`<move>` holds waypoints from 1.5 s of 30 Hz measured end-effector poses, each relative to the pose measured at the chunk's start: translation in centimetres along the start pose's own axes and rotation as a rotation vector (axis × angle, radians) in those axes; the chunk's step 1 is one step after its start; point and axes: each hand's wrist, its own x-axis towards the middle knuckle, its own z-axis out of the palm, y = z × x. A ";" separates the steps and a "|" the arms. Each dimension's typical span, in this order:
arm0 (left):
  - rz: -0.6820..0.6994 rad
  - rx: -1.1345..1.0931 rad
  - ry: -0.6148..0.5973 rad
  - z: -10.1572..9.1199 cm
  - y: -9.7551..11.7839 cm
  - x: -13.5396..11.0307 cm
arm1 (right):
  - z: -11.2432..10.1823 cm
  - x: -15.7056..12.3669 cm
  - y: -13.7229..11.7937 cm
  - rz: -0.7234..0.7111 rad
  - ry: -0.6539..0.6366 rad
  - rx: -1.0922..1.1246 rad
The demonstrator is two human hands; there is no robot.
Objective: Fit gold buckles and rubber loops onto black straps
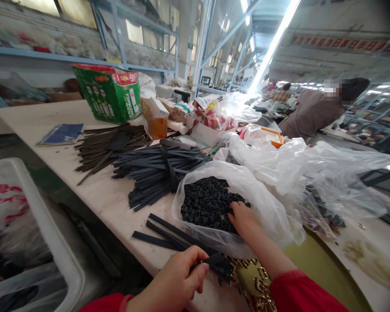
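My left hand [185,275] is closed in a pinch on the end of a black strap [212,260], low in the middle of the view. My right hand [245,221] reaches into an open clear plastic bag [263,195] full of small black loops [204,199]. Its fingers are drawn together on a loop at the heap's right side; the fingertips are partly hidden. Several loose black straps [164,232] lie between the bag and my left hand. Small gold-coloured metal pieces [260,286] lie on a gold tray [325,268] beneath my right forearm.
Behind the bag lie a bundle of dark blue-black straps [152,167] and a browner bundle [97,147]. A green carton [107,95], blue booklet [61,133] and crumpled plastic bags [279,160] are on the table [104,199]. A white bin [61,260] stands left. Another person [312,112] leans at back right.
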 end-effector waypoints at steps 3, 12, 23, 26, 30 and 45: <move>0.023 0.022 0.037 0.1 -0.1 -0.5 | 0.9 0.3 -0.1 0.012 0.020 -0.012; 0.125 0.039 0.178 0.9 1.7 -2.7 | -2.6 -6.0 -2.0 -0.022 0.067 0.444; 0.225 0.019 0.237 2.8 3.9 -6.5 | -5.2 -17.3 -8.1 0.372 -0.230 1.830; 0.228 0.055 0.247 3.3 3.7 -7.1 | -5.0 -18.2 -8.8 0.438 -0.235 1.986; 0.244 0.186 0.314 4.0 3.4 -7.8 | -3.7 -19.3 -9.4 0.376 -0.169 1.995; 0.171 0.080 0.194 5.1 1.1 -7.5 | -1.8 -21.2 -8.7 0.450 -0.262 2.098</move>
